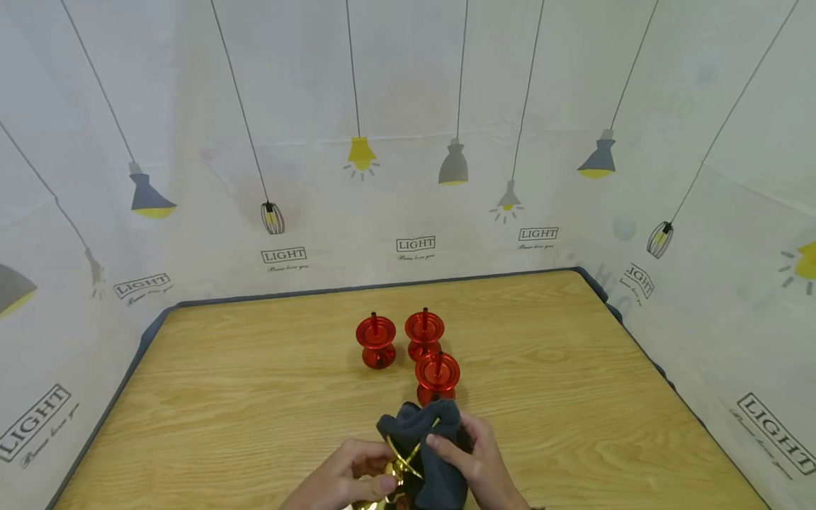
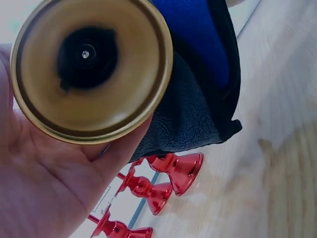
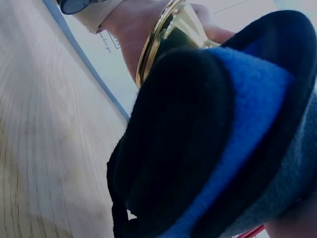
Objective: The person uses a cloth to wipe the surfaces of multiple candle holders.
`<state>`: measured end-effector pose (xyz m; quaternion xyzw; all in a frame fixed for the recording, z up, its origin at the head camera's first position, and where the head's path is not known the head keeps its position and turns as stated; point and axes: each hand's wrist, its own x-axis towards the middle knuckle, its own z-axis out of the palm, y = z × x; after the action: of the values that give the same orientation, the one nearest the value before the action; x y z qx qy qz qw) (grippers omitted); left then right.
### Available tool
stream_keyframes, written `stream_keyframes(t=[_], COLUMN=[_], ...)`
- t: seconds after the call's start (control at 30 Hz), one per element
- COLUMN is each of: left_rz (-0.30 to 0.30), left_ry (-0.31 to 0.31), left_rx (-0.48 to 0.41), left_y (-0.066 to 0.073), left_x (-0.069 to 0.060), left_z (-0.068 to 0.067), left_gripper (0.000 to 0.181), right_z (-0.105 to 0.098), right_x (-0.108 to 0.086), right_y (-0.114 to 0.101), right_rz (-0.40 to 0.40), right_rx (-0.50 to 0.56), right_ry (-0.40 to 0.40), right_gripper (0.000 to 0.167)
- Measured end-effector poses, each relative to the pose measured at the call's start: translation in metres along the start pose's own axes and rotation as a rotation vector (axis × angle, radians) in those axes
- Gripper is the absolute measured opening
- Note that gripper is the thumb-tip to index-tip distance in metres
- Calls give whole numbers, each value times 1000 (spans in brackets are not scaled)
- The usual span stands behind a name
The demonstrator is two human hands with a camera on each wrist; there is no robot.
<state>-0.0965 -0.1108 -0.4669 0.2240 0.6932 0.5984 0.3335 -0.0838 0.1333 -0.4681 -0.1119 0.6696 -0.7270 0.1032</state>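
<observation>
- Candlestick [image 1: 400, 466] of shiny gold-coloured metal: it is held in front of the person, on the near side of three red ones, and tilted over, so that its hollow round base faces the left wrist camera, with a dark centre and a small bright screw end.
- Left hand [image 1: 352, 473]: the fingers are curled round the gold stem just behind the base, with the thumb over the front.
- Right hand [image 1: 479, 459]: the fingers grip a dark blue-grey cloth [image 1: 440, 471], thumb on the near face and the other fingers behind it.
- The cloth lies against the upper part of the gold piece; thin gold edges show among its folds. How far round it goes cannot be told. Both wrist views show a bright blue face with black edging.
- Red candlesticks, all upright on the worktop [image 1: 242, 397], each with a dish and a dark-tipped spike: a left one [image 1: 377, 341], a rear right one [image 1: 424, 333] and a front one [image 1: 437, 375], nearest the cloth.
- White curtain [image 1: 306, 85] round the worktop, printed with hanging lamps and the boxed word LIGHT.
</observation>
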Motion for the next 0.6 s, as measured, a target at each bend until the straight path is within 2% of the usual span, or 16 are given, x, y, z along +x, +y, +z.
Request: stream_keyframes(t=[0.07,0.13,0.2,0.27,0.37,0.43,0.5,0.6], left_rz=[10,45,121,217,321,338,302,223], left_ry=[-12,25,118,252,507,637,718,769], left_rx=[-45,-78,-94,-95,-39,5,30,88], left_y=[-3,-6,-8,-9,-7,-3,2,11], left_x=[0,-1,-3,-4,-2,-1,-1,-2], left_z=[-1,-2,0,3,12,17,22,27], left_gripper=[47,45,40,33,20,13,10,10], right_z=[0,1,3,4,8,11,15,19], right_x=[0,0,1,1,4,7,11,15], right_y=[0,0,-1,-1,-1,-2,-3,-5], right_rz=[8,15,3,-51,-274,-459,-633,-759], right_rx=[4,7,6,-5,-113,-230,-355,-473], right_ry=[7,57,136,202,207,173,151,139], right_gripper=[35,36,36,35,35,38,42,44])
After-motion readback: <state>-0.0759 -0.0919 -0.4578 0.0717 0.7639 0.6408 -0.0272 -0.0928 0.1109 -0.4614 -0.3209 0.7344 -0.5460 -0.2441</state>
